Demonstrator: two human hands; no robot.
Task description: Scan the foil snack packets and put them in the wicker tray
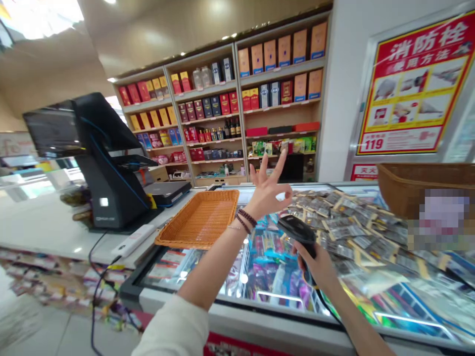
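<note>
My left hand [267, 190] is raised in front of the shelves, its thumb and index finger curled into a ring and the other three fingers stretched and spread. Nothing shows in it, and dark beads circle the wrist. To its right and lower, my right hand [315, 264] is wrapped round the handle of a black handheld scanner [299, 230], whose head points up and left. A cable hangs from the scanner's handle. Below both hands is a glass-topped freezer [274, 304] with colourful packets inside. An orange woven basket [202, 217] lies on it, left of my left wrist.
Many small packets [345, 222] are spread over the freezer's right part, beside a brown basket [438, 185]. A black point-of-sale terminal [111, 173] and a white power strip [133, 241] are at the left. Behind are shelves of boxes [202, 109] and a red poster [413, 89].
</note>
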